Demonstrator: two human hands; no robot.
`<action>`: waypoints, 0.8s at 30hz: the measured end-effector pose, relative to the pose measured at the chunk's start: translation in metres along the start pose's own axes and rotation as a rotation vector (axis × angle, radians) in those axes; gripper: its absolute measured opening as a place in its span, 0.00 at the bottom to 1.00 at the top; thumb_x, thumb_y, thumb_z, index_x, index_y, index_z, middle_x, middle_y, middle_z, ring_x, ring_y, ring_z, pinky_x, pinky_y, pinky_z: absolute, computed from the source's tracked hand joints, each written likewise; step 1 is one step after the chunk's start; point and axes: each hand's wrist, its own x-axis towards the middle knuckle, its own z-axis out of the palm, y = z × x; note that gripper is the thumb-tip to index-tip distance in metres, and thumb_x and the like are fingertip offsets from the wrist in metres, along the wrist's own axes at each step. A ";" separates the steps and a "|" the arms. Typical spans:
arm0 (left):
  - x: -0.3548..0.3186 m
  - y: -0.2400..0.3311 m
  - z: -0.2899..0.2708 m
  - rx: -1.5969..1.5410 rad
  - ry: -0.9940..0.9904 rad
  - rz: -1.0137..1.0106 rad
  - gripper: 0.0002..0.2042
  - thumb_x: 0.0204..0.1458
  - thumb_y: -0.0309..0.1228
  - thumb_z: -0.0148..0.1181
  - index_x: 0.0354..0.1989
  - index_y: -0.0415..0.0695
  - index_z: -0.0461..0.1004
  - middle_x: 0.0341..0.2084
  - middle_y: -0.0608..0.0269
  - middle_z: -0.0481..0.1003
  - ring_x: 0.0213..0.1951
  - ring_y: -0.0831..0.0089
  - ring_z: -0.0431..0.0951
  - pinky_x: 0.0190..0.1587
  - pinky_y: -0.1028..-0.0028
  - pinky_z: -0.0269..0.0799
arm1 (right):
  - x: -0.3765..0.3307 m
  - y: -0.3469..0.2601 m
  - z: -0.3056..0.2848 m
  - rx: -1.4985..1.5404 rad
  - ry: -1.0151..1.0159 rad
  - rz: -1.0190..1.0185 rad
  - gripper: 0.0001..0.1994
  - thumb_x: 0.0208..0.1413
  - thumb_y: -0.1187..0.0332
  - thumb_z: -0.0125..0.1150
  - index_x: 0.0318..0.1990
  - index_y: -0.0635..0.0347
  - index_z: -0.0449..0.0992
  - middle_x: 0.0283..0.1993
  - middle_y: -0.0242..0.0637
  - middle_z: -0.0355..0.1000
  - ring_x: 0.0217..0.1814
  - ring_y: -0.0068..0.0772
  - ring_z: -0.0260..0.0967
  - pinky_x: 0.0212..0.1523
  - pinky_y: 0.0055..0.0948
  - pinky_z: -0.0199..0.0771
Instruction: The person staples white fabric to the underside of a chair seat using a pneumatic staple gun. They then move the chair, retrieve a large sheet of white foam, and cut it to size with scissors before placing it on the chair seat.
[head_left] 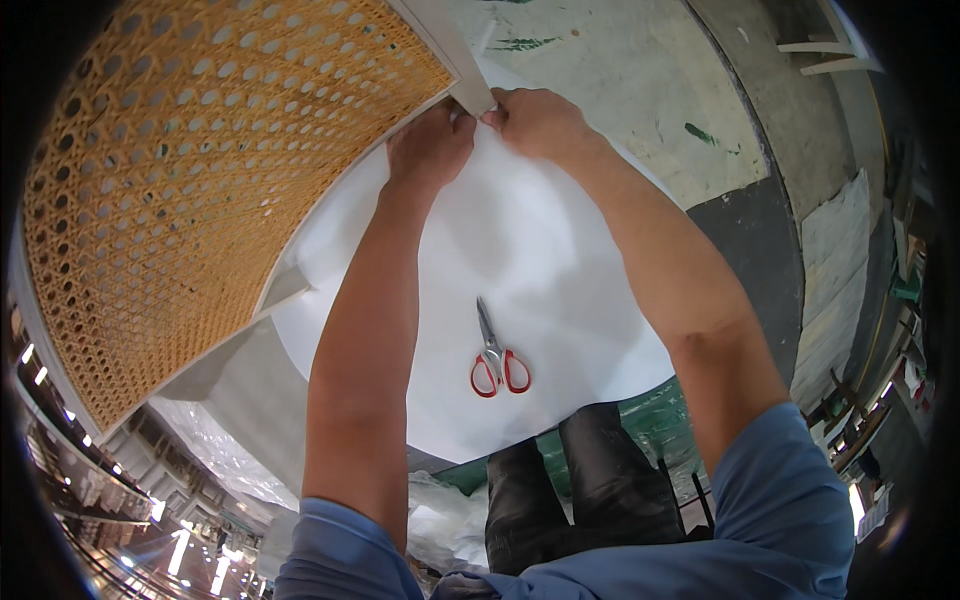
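Note:
A woven cane panel (pixel 220 190) in a white frame (pixel 462 62) stands tilted at the upper left. At the frame's lower corner, my left hand (pixel 432 147) is closed against the rail, its fingertips partly hidden there. My right hand (pixel 542 122) is closed in a pinch right beside the end of the white post, touching it; what lies between thumb and fingers is too small to make out. Both hands are over a rounded white sheet (pixel 520 235). Scissors with red-rimmed handles (pixel 490 355) lie on the sheet between my forearms, blades pointing away from me.
Beyond the sheet is a worn, pale tabletop (pixel 640 90) with green marks and a dark grey area (pixel 745 245) at its right. Clear plastic wrapping (pixel 225 450) hangs at the lower left. White strips (pixel 815 47) jut in at the upper right.

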 end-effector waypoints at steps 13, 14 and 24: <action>-0.104 -0.039 0.039 0.133 0.413 -0.048 0.29 0.65 0.47 0.48 0.74 0.54 0.61 0.76 0.57 0.53 0.75 0.43 0.49 0.74 0.38 0.39 | -0.072 0.004 0.061 -0.043 0.542 -0.350 0.28 0.63 0.53 0.59 0.71 0.35 0.66 0.72 0.45 0.63 0.72 0.56 0.62 0.65 0.59 0.63; -0.129 -0.048 0.043 0.127 0.332 -0.107 0.29 0.65 0.48 0.48 0.74 0.55 0.60 0.77 0.58 0.51 0.75 0.42 0.48 0.74 0.37 0.37 | -0.089 0.006 0.072 -0.101 0.550 -0.444 0.29 0.62 0.53 0.59 0.71 0.35 0.66 0.75 0.43 0.58 0.74 0.57 0.56 0.68 0.62 0.58; -0.301 -0.114 0.081 0.166 0.217 -0.364 0.31 0.67 0.47 0.45 0.78 0.56 0.52 0.78 0.52 0.47 0.77 0.43 0.43 0.75 0.42 0.34 | -0.139 0.029 0.087 -0.279 0.338 -0.508 0.31 0.64 0.51 0.59 0.74 0.36 0.62 0.80 0.41 0.47 0.81 0.59 0.42 0.73 0.71 0.45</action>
